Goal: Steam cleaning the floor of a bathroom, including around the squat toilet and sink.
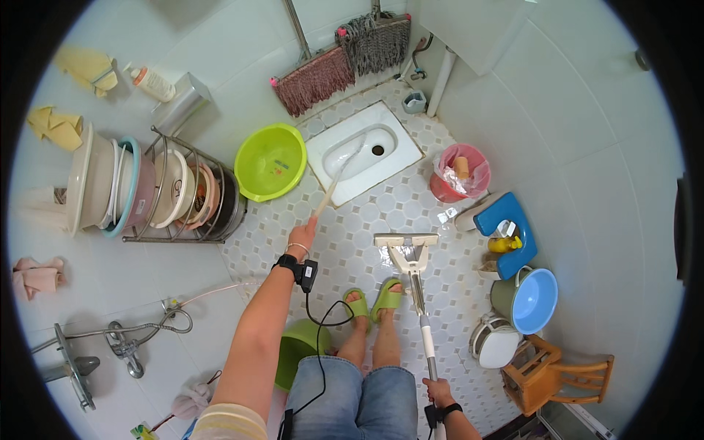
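Note:
My left hand (302,236) is closed on a pale hose (325,202) that points at the white squat toilet (352,159); a stream of water runs from it into the bowl. My right hand (439,391) grips the pole of a sponge mop (408,245), whose wide head rests on the tiled floor to the right of my feet. A lime-green basin (270,162) stands left of the toilet. To its right is a pink bin (460,173) with a liner and waste in it.
Stacked basins fill a metal rack (181,239) at the left. Two string mops (316,82) lean on the back wall. A blue plastic seat (520,234), a bucket (533,301) and a wooden chair (536,366) line the right side. A green bucket (291,357) stands beside my legs.

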Tool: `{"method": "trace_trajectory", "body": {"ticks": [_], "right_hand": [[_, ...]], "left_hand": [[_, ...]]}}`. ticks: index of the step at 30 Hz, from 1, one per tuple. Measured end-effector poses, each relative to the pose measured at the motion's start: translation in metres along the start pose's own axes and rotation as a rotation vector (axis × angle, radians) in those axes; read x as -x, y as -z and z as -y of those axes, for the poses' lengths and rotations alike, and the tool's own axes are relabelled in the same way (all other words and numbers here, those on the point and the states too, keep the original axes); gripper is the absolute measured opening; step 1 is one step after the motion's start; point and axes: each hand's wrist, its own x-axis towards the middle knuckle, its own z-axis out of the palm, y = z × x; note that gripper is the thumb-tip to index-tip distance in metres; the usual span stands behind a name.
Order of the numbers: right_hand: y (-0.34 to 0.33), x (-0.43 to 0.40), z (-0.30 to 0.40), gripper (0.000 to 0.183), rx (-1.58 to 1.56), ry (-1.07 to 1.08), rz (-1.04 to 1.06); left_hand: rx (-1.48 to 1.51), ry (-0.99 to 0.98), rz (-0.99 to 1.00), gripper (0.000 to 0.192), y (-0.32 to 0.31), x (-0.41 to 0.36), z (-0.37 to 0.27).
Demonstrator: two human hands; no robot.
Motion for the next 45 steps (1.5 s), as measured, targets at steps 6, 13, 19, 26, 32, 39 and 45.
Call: {"method": "trace_trajectory", "body": {"ticks": [6,13,19,26,32,39,45], "right_hand": [[0.003,0.0,0.0,0.024,0.42,0.381,-0.348],[0.03,0.001,0.01,0.033,0.781,0.586,-0.52],[0.029,0.036,0.024,0.033,0.92,0.753,-0.515],[0.047,0.048,0.025,0.032,1.022,0.761,-0.511],[0.07,0.063,0.066,0.031,1.127,0.842,-0.505],[0.122,0.072,0.139,0.033,1.216,0.882,-0.513],[0.134,0.089,0.191,0.031,1.163,0.908,-0.486]], "left_hand": [[0.04,0.158,0.122,0.07,-0.022,0.012,0.032],[0.039,0.138,0.159,0.068,-0.025,0.012,0.023],[0.036,0.126,0.174,0.067,-0.005,0.004,-0.005],[0.006,0.162,0.146,0.065,0.011,-0.006,-0.023],[0.061,0.273,0.094,0.072,0.016,0.006,-0.011],[0.055,0.407,0.102,0.067,0.005,0.023,0.0],[0.028,0.433,0.072,0.076,-0.018,0.02,0.006]]}}
